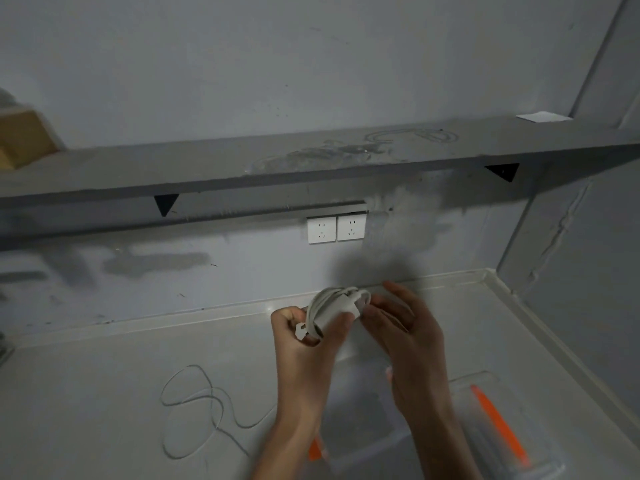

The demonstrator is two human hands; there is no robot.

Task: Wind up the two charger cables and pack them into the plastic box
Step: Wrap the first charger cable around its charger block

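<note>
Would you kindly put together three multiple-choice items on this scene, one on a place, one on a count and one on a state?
1. Where does the loose cable lie?
A. on the counter, to the left of the hands
B. on the shelf
C. inside the plastic box

2. How many wall sockets sit under the shelf?
A. one
B. two
C. four

3. What state is the charger cable in the hands in?
A. stretched out straight
B. plugged into a socket
C. wound into a bundle

Answers:
1 A: it sprawls in loops on the counter, apart from the plastic box.
2 B: two white plates sit side by side.
3 C: the left hand and the right hand hold it coiled above the box.
</note>
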